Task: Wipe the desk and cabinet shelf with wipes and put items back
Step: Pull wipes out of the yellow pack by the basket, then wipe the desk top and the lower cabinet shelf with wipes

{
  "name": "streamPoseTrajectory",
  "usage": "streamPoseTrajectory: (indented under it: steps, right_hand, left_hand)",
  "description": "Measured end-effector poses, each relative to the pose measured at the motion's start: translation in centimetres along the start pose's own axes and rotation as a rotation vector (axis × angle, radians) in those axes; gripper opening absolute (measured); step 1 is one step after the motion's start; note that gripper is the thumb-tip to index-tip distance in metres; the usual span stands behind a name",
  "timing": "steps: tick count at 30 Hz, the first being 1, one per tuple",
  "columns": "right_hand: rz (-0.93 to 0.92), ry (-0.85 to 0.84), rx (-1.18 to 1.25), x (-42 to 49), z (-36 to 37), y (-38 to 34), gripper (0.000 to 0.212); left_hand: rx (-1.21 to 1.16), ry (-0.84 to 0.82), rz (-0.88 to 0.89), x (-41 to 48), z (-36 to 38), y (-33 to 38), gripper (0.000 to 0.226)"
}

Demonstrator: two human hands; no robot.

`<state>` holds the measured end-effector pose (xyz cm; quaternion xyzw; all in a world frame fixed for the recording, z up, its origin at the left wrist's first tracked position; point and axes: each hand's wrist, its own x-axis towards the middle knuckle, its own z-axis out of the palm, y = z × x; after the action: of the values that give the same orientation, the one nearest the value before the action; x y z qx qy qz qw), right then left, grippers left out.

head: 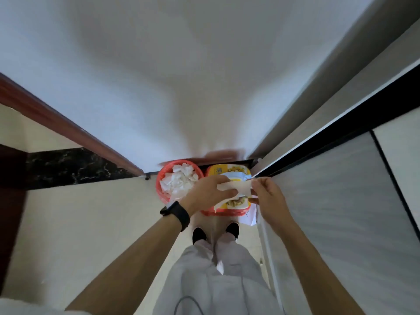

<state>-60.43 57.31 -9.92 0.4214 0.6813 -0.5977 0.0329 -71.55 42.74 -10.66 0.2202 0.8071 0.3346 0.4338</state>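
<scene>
I am standing and looking straight down at the floor. My left hand (208,193), with a black watch on its wrist, and my right hand (269,194) both pinch a white wipe (241,188) stretched between them. The wipe hangs above two red waste bins. The left bin (160,178) is full of crumpled white wipes. The right bin (223,212) holds a yellow food package (229,171), partly hidden by the wipe and my hands.
The bins stand on a pale tiled floor against a white wall with a dark baseboard. A grey cabinet side (341,201) with black edging runs along the right. A reddish-brown door frame (68,128) lies to the left. My black shoes show below the bins.
</scene>
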Motion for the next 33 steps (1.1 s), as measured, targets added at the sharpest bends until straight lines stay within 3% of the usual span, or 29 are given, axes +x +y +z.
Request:
streamPoseTrajectory:
  steps: [3,8,13,16,20,24,33]
  right_hand:
    - [-0.036,0.011,0.010,-1.0,0.6,-0.8,0.018]
    - [-0.083,-0.043,0.047,-1.3,2.2,-2.2,0.015]
    - [0.118,-0.396,0.265,-1.8,6.3,-2.9,0.036]
    - [0.001,-0.624,0.077,-2.9,8.9,-3.3,0.038]
    - [-0.252,-0.663,-0.243,-3.7,11.8,-2.3,0.023]
    - [-0.319,-0.794,-0.439,-5.8,14.6,-0.2,0.024]
    - [-0.692,-1.128,-0.784,-17.6,22.9,1.5,0.023]
  left_hand:
    - [-0.111,0.072,-0.024,-2.5,-1.2,-1.2,0.007]
    - [-0.129,0.257,-0.075,-5.9,-3.0,-2.8,0.014]
    - [-0.459,0.467,-0.133,-9.7,-3.8,-2.9,0.014]
    - [-0.615,0.613,-0.192,-12.1,-3.0,-4.3,0.018]
    - [-0.745,0.737,-0.303,-16.3,0.0,-7.0,0.025]
    - [-0.881,0.900,-0.418,-22.1,3.4,-8.5,0.031]
    - [-1.022,1.353,-0.602,-35.5,9.2,-13.5,0.012]
